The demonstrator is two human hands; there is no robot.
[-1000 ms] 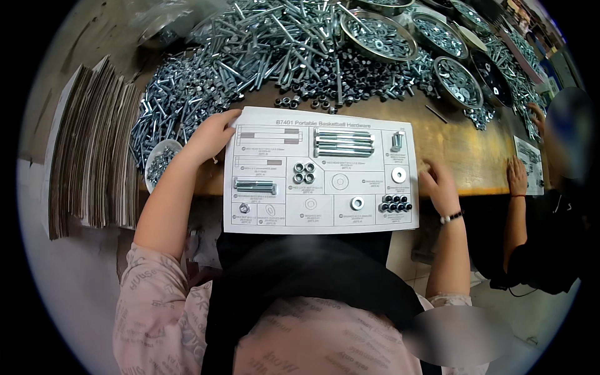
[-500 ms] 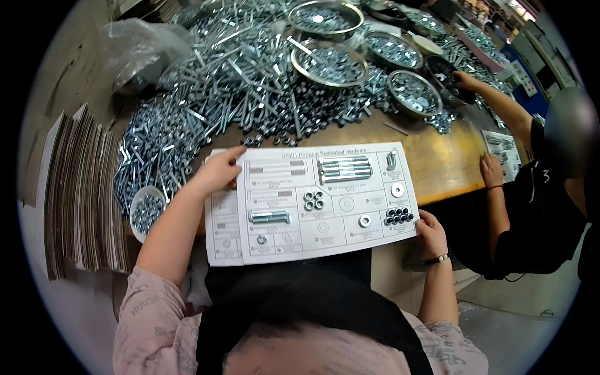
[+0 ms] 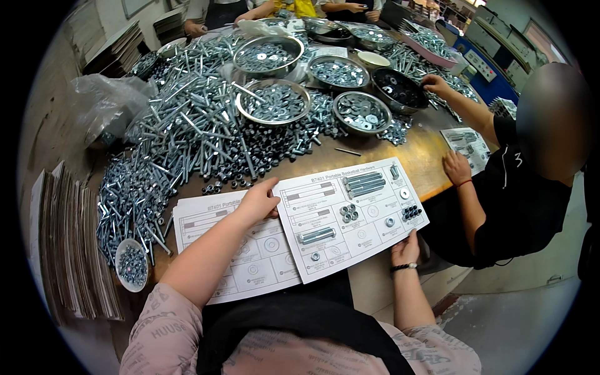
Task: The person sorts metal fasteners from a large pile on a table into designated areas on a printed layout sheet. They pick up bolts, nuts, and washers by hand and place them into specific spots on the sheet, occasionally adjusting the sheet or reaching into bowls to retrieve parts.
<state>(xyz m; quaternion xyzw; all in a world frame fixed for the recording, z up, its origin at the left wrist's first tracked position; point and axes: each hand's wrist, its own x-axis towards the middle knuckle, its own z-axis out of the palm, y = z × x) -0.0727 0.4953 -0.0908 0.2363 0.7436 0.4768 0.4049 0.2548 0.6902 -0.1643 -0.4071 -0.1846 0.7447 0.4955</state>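
A printed white parts sheet (image 3: 312,269) is held tilted, its right side raised. My left hand (image 3: 259,201) grips its upper left edge, fingers closed; my right hand (image 3: 406,251) pinches its lower right edge. On it lie several long bolts (image 3: 364,185), a bolt pair (image 3: 317,235), several silver nuts (image 3: 349,214), several black-centred nuts (image 3: 411,213), a short bolt (image 3: 394,172), a small nut (image 3: 315,256) and washers (image 3: 404,194). Similar printed sheets (image 3: 194,215) lie stacked below my left forearm, partly covered by it and the held sheet.
A heap of bolts (image 3: 194,125) and nuts spreads over the table (image 3: 350,159), with metal bowls of washers (image 3: 273,103) behind. A small white bowl (image 3: 132,265) holds nuts. Cardboard sheets (image 3: 69,250) stand at left. A co-worker's hand (image 3: 435,84) reaches to a black bowl (image 3: 400,90).
The loaded sheet has shifted right, uncovering more of the stack beneath, and now slants up to the right. Both hands kept hold. The view now takes in more of the table's far side.
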